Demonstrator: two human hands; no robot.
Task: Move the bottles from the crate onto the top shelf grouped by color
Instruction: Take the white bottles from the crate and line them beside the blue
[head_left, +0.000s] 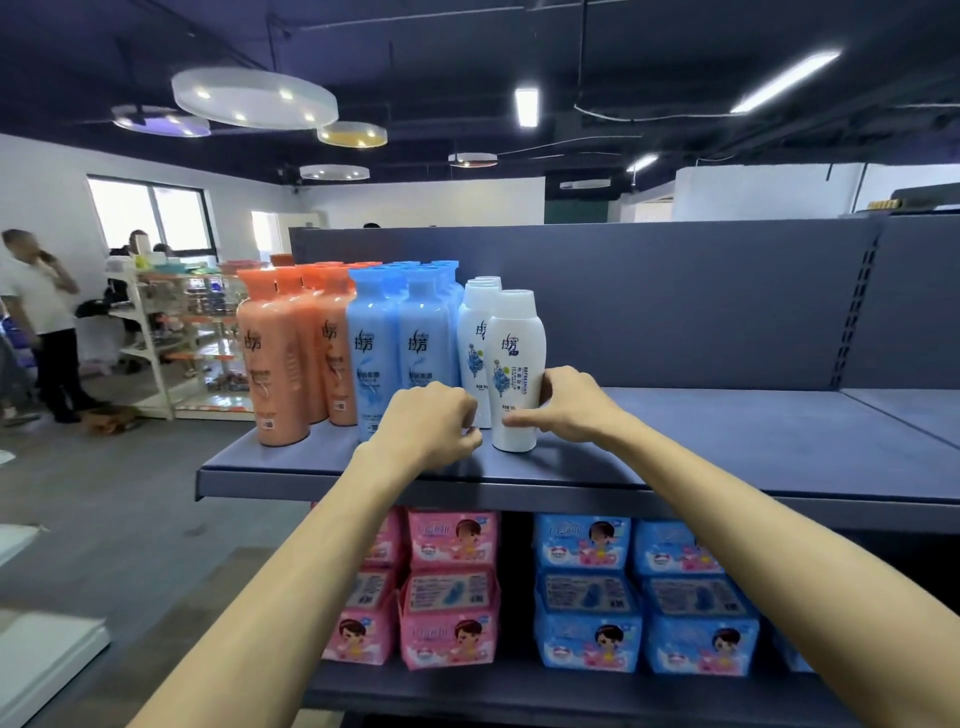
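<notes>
On the grey top shelf (727, 457) stand three colour groups: orange bottles (283, 358) at the left, blue bottles (400, 348) in the middle, white bottles (475, 338) to their right. The front white bottle (514, 364) stands upright near the shelf's front edge. My right hand (566, 405) holds its lower part, thumb in front and fingers round the right side. My left hand (431, 426) hovers with curled fingers just left of that bottle, in front of the blue ones, holding nothing I can see. The crate is out of view.
The shelf's right half is bare, with a back panel (675, 301) behind. Below sit pink packs (452, 587) and blue packs (639, 592). A person (41, 322) stands far left near a white rack (171, 338).
</notes>
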